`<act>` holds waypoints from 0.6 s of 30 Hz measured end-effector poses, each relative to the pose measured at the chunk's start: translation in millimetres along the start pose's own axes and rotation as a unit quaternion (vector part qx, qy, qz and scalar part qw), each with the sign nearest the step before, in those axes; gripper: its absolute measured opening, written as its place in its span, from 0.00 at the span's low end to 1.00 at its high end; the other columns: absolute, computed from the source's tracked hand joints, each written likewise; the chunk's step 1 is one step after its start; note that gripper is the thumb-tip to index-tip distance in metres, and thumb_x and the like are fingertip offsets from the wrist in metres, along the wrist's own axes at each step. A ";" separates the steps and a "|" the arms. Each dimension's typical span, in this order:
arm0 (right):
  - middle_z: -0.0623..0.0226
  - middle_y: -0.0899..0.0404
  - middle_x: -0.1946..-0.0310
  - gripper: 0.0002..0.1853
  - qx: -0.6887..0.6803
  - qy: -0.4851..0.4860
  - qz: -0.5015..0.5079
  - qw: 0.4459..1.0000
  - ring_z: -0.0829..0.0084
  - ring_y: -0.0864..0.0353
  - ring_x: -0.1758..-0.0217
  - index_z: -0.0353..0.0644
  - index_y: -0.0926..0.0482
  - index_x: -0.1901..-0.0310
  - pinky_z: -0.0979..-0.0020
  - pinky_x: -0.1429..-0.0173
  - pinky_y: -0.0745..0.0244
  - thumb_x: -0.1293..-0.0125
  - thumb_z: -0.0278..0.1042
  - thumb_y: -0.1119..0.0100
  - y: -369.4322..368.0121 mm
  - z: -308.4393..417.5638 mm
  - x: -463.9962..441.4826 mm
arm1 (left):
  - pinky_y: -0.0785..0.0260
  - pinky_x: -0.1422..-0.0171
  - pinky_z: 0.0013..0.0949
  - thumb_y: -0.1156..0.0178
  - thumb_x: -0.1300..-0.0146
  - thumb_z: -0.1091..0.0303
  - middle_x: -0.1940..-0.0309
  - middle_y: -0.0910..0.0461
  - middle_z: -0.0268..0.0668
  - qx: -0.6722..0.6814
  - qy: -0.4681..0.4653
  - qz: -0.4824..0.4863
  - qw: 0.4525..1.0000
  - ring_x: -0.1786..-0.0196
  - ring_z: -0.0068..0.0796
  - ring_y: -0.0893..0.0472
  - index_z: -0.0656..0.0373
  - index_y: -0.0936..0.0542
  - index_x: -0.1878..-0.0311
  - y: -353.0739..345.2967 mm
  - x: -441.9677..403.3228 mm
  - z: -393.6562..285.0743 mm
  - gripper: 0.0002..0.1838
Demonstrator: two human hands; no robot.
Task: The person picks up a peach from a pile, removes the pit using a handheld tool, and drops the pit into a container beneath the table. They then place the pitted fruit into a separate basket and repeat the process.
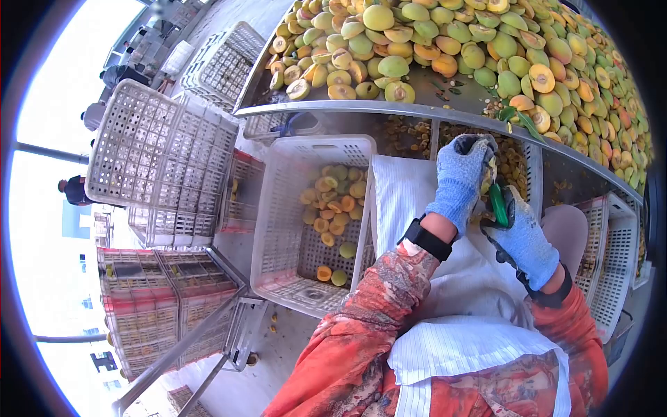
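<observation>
Leftmost, a tilted crate (132, 149) of scuffed whitish plastic, its walls pierced in a grid of slots, leans beside other crates; below it, a stack of reddish-banded crates (149, 313) stands behind a tubular metal frame (184, 345). Next comes a deep, greyish-white bin (281, 201) with smooth, grimy walls and a rounded rim, and orange-fleshed fruit halves (337, 205) lie loosely inside it. Above it slants a metal table (431, 94) with a raised, dull silver lip, heaped with rounded green, yellow and orange fruit (479, 55), many pieces cut open to show a hollow. To the right of the bin, thin pin-striped white cloth (403, 191) drapes in soft folds over the lap. The left hand (455, 174), in a blue knitted glove with a dark coating, has its fingers curled in near the table's lip; whether they grip anything, I cannot tell. Just beside it, a tool with a smooth green handle (498, 205) stands nearly upright, grasped by the fingers of the right hand (524, 233), gloved alike. Slender, glossy leaves (530, 126) lie on the table above. Farthest right sits a pale, perforated crate (620, 257).
</observation>
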State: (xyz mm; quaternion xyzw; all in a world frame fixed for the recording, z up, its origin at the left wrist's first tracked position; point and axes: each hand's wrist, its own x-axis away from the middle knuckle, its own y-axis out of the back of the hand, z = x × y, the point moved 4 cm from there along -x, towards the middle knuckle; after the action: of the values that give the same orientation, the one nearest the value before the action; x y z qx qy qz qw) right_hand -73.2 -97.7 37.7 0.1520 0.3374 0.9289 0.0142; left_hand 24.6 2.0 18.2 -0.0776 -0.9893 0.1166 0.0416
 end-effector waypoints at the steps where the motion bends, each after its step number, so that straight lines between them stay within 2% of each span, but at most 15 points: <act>1: 0.57 0.23 0.74 0.19 0.000 0.003 0.005 1.000 0.66 0.22 0.81 0.40 0.33 0.57 0.67 0.74 0.26 0.49 0.36 0.40 -3.5 -8.3 -2.6 | 0.30 0.55 0.29 0.42 0.43 0.72 0.65 0.23 0.39 0.050 0.164 0.029 0.985 0.63 0.32 0.22 0.65 0.23 0.60 0.9 0.7 6.7 0.09; 3: 0.59 0.24 0.76 0.20 0.106 0.172 -0.079 0.976 0.68 0.22 0.82 0.40 0.33 0.55 0.69 0.75 0.26 0.49 0.35 0.40 -7.2 -13.3 -8.7 | 0.30 0.55 0.31 0.44 0.42 0.73 0.63 0.24 0.42 0.025 0.137 0.027 0.990 0.62 0.36 0.22 0.65 0.23 0.58 1.8 3.8 7.1 0.10; 4: 0.59 0.24 0.76 0.20 0.105 0.172 -0.075 0.977 0.68 0.22 0.82 0.40 0.33 0.55 0.69 0.75 0.26 0.49 0.35 0.40 -5.9 -3.8 -6.5 | 0.30 0.55 0.32 0.44 0.43 0.73 0.62 0.24 0.43 -0.043 0.004 -0.037 0.998 0.61 0.37 0.22 0.65 0.23 0.58 4.1 8.3 1.4 0.10; 5: 0.59 0.24 0.76 0.20 0.053 0.093 -0.015 0.994 0.69 0.21 0.80 0.40 0.33 0.54 0.69 0.75 0.26 0.48 0.34 0.41 -4.1 8.1 -5.3 | 0.30 0.54 0.33 0.44 0.44 0.74 0.61 0.24 0.43 -0.110 -0.129 -0.101 0.980 0.59 0.37 0.22 0.65 0.23 0.58 7.0 15.4 -9.9 0.10; 6: 0.60 0.25 0.76 0.20 0.000 0.012 0.045 0.999 0.69 0.21 0.77 0.39 0.33 0.54 0.70 0.75 0.26 0.48 0.33 0.41 -4.0 14.2 -2.6 | 0.31 0.53 0.34 0.44 0.45 0.74 0.60 0.25 0.46 -0.167 -0.191 -0.100 0.962 0.57 0.39 0.23 0.65 0.24 0.57 8.0 21.1 -15.4 0.11; 7: 0.60 0.25 0.76 0.20 -0.001 0.013 0.047 0.999 0.69 0.21 0.77 0.39 0.33 0.54 0.70 0.75 0.26 0.48 0.33 0.41 -2.2 18.6 -0.3 | 0.31 0.53 0.34 0.44 0.45 0.74 0.60 0.25 0.46 -0.169 -0.191 -0.103 0.962 0.57 0.39 0.23 0.65 0.24 0.57 11.2 22.0 -16.1 0.11; 9: 0.61 0.25 0.73 0.20 -0.151 -0.044 0.085 0.984 0.72 0.22 0.75 0.37 0.33 0.55 0.71 0.75 0.27 0.50 0.29 0.40 -2.7 20.0 4.9 | 0.30 0.54 0.33 0.43 0.45 0.73 0.61 0.25 0.46 -0.153 -0.289 -0.063 0.943 0.58 0.39 0.22 0.65 0.24 0.58 11.3 26.1 -23.7 0.11; 11: 0.62 0.26 0.71 0.21 -0.191 -0.036 0.106 0.975 0.74 0.24 0.75 0.36 0.33 0.55 0.72 0.76 0.28 0.51 0.27 0.40 1.3 14.7 3.9 | 0.30 0.57 0.33 0.42 0.45 0.73 0.64 0.24 0.44 -0.120 -0.282 -0.039 0.951 0.60 0.39 0.22 0.64 0.23 0.60 14.6 17.0 -28.2 0.10; 12: 0.63 0.27 0.69 0.21 -0.228 -0.030 0.127 0.965 0.76 0.25 0.75 0.35 0.32 0.55 0.74 0.76 0.29 0.53 0.26 0.39 -0.9 13.8 3.8 | 0.30 0.58 0.32 0.42 0.46 0.72 0.64 0.24 0.42 -0.044 -0.082 0.030 0.995 0.61 0.38 0.22 0.63 0.22 0.60 12.3 5.4 -16.2 0.10; 13: 0.63 0.27 0.69 0.21 -0.231 -0.026 0.138 0.963 0.76 0.25 0.75 0.35 0.32 0.55 0.74 0.76 0.29 0.53 0.26 0.39 -3.5 16.4 4.0 | 0.30 0.60 0.32 0.41 0.47 0.72 0.65 0.23 0.41 0.038 0.119 0.094 0.988 0.62 0.37 0.21 0.62 0.22 0.61 9.2 0.4 -2.7 0.09; 15: 0.67 0.27 0.65 0.23 -0.301 -0.087 0.129 0.941 0.83 0.31 0.79 0.39 0.33 0.52 0.81 0.79 0.35 0.53 0.21 0.39 -3.0 13.6 4.4 | 0.30 0.61 0.32 0.40 0.48 0.71 0.64 0.23 0.41 0.001 0.122 0.116 0.986 0.62 0.38 0.22 0.60 0.22 0.60 13.5 -2.0 3.7 0.11; 16: 0.68 0.27 0.67 0.24 -0.300 -0.049 0.119 0.945 0.84 0.32 0.80 0.39 0.33 0.52 0.82 0.80 0.36 0.53 0.21 0.39 -6.4 3.8 -2.7 | 0.29 0.60 0.33 0.39 0.48 0.70 0.64 0.24 0.42 -0.152 -0.087 0.027 0.984 0.61 0.38 0.22 0.60 0.22 0.59 16.0 0.9 -11.0 0.12; 17: 0.69 0.27 0.67 0.24 -0.308 -0.070 0.118 0.941 0.82 0.31 0.79 0.39 0.32 0.52 0.80 0.78 0.34 0.54 0.22 0.38 -7.2 7.0 -0.3 | 0.29 0.60 0.34 0.39 0.48 0.70 0.64 0.24 0.43 -0.279 -0.293 -0.056 0.913 0.61 0.39 0.22 0.60 0.22 0.59 3.9 12.3 -24.9 0.12; 18: 0.69 0.27 0.68 0.25 -0.314 -0.093 0.101 0.939 0.80 0.30 0.78 0.39 0.32 0.52 0.77 0.76 0.31 0.55 0.22 0.37 -3.7 11.9 2.5 | 0.29 0.58 0.35 0.37 0.49 0.70 0.64 0.24 0.44 -0.280 -0.354 -0.076 0.889 0.60 0.42 0.23 0.60 0.23 0.58 1.2 18.3 -26.7 0.14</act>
State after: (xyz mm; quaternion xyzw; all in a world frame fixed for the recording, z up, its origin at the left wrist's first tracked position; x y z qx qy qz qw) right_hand -72.3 -87.0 44.7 0.2592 0.0083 0.9658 -0.0012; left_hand 9.5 12.1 45.0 0.0356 -0.9329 -0.1495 -0.3258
